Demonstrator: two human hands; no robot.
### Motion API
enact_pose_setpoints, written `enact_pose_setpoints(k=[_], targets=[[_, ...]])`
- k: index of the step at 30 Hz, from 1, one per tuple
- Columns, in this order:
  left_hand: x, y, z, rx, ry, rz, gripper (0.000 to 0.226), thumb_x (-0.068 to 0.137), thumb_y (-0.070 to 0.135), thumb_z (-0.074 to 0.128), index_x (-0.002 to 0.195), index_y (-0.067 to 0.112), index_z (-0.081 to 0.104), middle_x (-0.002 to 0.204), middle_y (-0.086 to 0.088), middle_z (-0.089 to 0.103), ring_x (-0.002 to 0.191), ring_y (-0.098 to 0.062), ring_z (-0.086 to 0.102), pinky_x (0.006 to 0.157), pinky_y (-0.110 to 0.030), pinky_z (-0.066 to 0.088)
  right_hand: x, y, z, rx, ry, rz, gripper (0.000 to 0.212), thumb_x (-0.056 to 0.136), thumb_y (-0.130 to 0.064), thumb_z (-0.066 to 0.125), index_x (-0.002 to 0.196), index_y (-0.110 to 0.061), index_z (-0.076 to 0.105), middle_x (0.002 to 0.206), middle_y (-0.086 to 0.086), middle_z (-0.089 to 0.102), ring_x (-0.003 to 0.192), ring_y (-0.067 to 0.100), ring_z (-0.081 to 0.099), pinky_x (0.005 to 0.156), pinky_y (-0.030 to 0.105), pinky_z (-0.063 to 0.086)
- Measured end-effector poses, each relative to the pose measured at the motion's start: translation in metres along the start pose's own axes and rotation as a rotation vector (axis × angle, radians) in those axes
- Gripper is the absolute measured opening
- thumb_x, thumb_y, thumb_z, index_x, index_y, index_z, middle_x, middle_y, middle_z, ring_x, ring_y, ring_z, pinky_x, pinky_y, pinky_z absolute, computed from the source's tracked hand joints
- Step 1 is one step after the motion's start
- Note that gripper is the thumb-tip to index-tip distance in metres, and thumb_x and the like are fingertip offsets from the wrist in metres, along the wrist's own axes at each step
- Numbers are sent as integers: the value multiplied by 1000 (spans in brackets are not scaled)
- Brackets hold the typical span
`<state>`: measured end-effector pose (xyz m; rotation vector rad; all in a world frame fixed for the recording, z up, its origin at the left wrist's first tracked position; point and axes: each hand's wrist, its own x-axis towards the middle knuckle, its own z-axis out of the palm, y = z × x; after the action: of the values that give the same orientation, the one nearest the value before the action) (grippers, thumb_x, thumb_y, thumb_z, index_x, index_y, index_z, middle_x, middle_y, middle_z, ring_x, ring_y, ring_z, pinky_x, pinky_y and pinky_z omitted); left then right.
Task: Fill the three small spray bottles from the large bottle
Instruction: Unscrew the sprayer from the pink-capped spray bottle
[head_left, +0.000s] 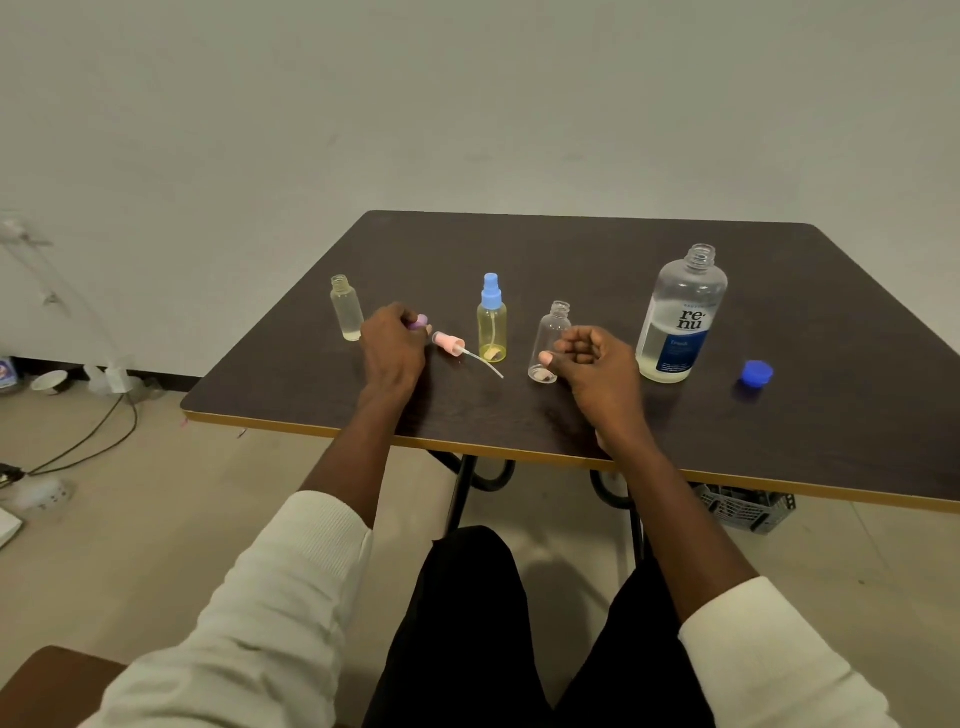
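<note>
Fingers of the left hand (393, 347) curl around a purple spray cap (418, 322), probably lifted off the uncapped clear bottle (347, 307) just beside it, so its neck is free for pouring. A pink spray cap (450, 343) lies on the table (571, 249) near those knuckles, dip tube trailing. The right hand (592, 358) hovers loosely curled, gripping nothing, its thumb almost touching the open, nearly empty small bottle (549, 344). Between the hands stands the yellow bottle (492, 332), blue sprayer on. Further right, the large renu bottle (680, 317) waits uncapped, its blue cap (756, 373) nearby.
</note>
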<state>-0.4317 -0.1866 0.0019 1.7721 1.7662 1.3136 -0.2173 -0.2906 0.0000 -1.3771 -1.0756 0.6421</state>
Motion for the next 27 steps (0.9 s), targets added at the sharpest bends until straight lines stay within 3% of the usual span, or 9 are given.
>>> enact_pose_setpoints(k=[5, 18, 27], targets=[[1, -3, 2, 0, 9, -3, 18, 97, 20, 67, 99, 2, 70, 96, -13, 69, 88, -19, 62, 79, -29, 51, 0, 1, 0, 16, -1, 14, 32, 76, -14, 82, 104, -16, 67, 96, 3, 71, 91, 16, 68, 79, 24, 57], [-2, -5, 2, 80, 86, 50, 17, 98, 22, 64, 103, 7, 69, 102, -8, 68, 89, -14, 59, 79, -27, 47, 0, 0, 1, 34, 2, 26, 33, 76, -13, 82, 105, -14, 67, 97, 6, 71, 93, 20, 68, 83, 28, 58], [-5, -2, 0, 117, 175, 61, 24, 96, 23, 67, 115, 8, 68, 119, -10, 67, 109, -23, 63, 90, -30, 46, -2, -3, 0, 36, -1, 29, 34, 77, -11, 81, 108, -11, 66, 99, 7, 71, 94, 20, 68, 83, 28, 58]])
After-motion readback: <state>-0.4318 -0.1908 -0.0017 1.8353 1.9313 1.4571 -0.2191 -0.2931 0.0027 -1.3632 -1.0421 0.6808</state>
